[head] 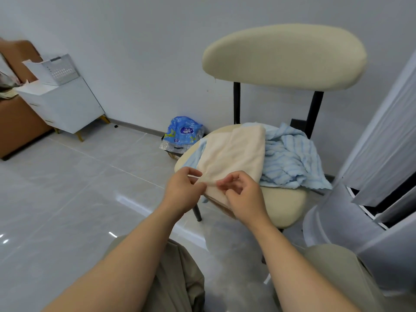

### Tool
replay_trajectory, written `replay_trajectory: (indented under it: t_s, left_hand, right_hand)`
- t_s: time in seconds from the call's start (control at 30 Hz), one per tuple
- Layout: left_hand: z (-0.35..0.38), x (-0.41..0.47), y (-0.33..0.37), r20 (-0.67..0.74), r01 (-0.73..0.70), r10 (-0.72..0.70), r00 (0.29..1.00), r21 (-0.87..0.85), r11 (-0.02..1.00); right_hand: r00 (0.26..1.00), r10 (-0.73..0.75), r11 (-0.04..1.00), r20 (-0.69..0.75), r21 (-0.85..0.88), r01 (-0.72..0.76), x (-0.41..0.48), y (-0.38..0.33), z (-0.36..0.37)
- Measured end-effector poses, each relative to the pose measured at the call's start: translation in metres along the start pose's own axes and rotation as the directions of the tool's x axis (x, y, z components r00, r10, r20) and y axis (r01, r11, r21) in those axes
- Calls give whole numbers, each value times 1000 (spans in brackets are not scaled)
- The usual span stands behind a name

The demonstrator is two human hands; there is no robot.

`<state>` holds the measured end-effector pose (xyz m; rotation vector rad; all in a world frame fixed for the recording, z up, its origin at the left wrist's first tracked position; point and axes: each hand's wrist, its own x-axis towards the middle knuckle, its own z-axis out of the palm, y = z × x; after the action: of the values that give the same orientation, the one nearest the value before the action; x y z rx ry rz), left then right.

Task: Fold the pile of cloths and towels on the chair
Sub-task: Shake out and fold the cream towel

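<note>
Centre frame: cream towel (234, 152) lies on chair seat (286, 206) over blue striped cloth (290, 161); left hand (184, 190) and right hand (244, 197) each pinch its near edge. Judgement: work the hands out to the corners, keep the edge taut, then fold.

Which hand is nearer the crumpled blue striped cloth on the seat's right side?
Right. The right hand pinches the near edge of the cream towel, close beside the blue striped cloth; the left hand pinches that edge farther left.

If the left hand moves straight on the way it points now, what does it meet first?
The beige towel: the left hand pinches its near edge, and the rest of it lies directly ahead on the chair. The blue cloth probably comes after, though depth is unclear.
</note>
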<state>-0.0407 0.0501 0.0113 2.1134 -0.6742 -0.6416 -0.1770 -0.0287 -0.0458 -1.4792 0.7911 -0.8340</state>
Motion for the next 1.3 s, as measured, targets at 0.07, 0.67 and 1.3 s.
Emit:
replay_trajectory:
  t_s: [0.07,0.67,1.3]
  left_hand:
    - [-4,1,20,-46,-134,144,989,174,976]
    - [-132,11,269,482,-323,772,415,871,-370]
    - [-127,-13,253,718,-175,585,378,676,-716]
  right_hand:
    - [998,-34,998,-52,-46,32,4,0,-9]
    - [982,-167,966,-87,-215,145,-5,-9,-69]
    - [903,-419,835,-96,-431,342,-25,-11,-41]
